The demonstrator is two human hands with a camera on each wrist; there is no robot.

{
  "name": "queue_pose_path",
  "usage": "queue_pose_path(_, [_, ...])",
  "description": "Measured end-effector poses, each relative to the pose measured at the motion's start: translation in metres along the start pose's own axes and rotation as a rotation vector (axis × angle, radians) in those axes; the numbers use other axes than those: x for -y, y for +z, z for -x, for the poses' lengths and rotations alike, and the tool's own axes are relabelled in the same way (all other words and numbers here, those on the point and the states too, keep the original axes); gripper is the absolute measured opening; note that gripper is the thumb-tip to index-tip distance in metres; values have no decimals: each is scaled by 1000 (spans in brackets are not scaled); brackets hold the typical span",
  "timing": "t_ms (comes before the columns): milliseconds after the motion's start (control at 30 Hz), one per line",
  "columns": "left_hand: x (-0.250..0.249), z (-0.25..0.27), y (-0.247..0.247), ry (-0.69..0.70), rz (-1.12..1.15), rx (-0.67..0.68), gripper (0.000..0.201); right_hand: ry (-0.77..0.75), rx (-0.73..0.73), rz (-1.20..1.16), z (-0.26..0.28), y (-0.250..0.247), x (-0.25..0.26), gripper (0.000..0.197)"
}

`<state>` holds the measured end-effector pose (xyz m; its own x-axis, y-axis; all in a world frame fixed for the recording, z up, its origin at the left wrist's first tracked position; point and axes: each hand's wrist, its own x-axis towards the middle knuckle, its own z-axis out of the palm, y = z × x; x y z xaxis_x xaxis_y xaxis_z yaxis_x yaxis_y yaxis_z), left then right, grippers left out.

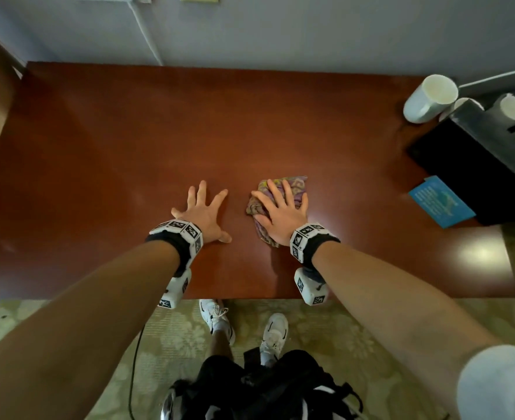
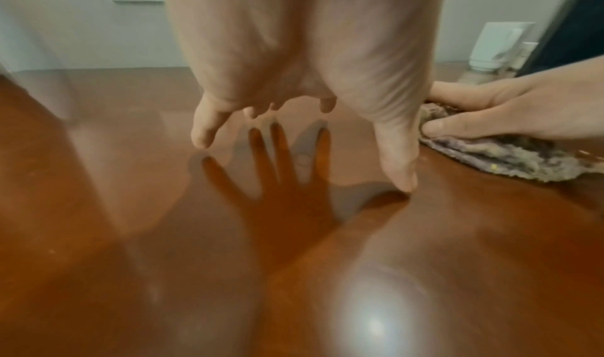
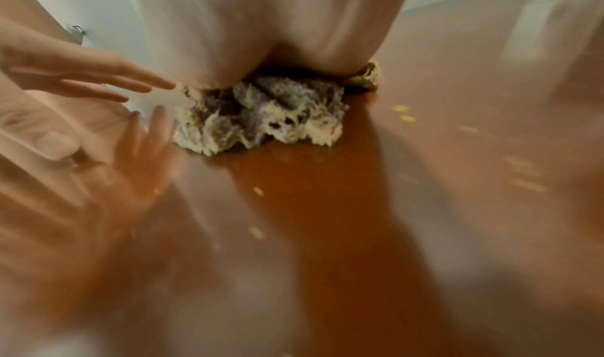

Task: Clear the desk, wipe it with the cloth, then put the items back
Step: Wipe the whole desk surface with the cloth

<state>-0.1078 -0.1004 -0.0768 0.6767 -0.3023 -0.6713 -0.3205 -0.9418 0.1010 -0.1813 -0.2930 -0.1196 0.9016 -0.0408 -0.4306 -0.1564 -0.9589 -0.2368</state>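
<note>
Both forearms reach out: left hand [image 1: 205, 212] splayed flat on the bare desk [image 1: 104, 140], right hand [image 1: 282, 212] flat atop the cloth [image 1: 292, 184]. Wiping's underway, I judge; cups [image 1: 430, 98] await returning.

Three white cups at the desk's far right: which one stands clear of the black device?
The largest white cup, leftmost of the three, stands on bare desk. The other two cups sit farther right, partly hidden behind the black device.
</note>
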Motion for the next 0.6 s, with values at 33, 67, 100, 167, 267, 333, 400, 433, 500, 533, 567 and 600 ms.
queue_pose_path(33, [-7, 3, 5, 14, -5, 10, 117, 12, -4, 0, 11, 3, -9, 54])
queue_pose_path(67, [-14, 6, 10, 28, -13, 14, 117, 26, -7, -3, 22, 6, -19, 54])
queue_pose_path(100, [-20, 9, 14, 39, -21, 16, 117, 44, -10, -11, 32, 9, -29, 54])
queue_pose_path(167, [-31, 15, 21, 52, -38, 15, 117, 94, -21, -44, 51, 14, -52, 54])
queue_pose_path(267, [-43, 23, 28, 64, -59, 11, 117, 177, -36, -95, 68, 14, -82, 53])
queue_pose_path(333, [-47, 29, 32, 63, -63, 14, 116, 209, -31, -120, 71, 11, -90, 53])
queue_pose_path(400, [-48, 36, 37, 52, -63, 23, 116, 244, -25, -145, 70, 10, -83, 53])
queue_pose_path(433, [-47, 39, 40, 44, -68, 32, 116, 268, -24, -160, 69, 11, -75, 53])
queue_pose_path(500, [-45, 44, 47, 24, -86, 47, 115, 260, -13, -167, 71, 14, -55, 53])
queue_pose_path(533, [-43, 47, 50, 16, -91, 53, 115, 215, 1, -150, 73, 17, -44, 54])
queue_pose_path(567, [-42, 49, 53, 11, -90, 54, 113, 163, 12, -125, 77, 22, -33, 54])
queue_pose_path(600, [-41, 50, 56, 9, -84, 50, 112, 119, 15, -98, 81, 29, -24, 54])
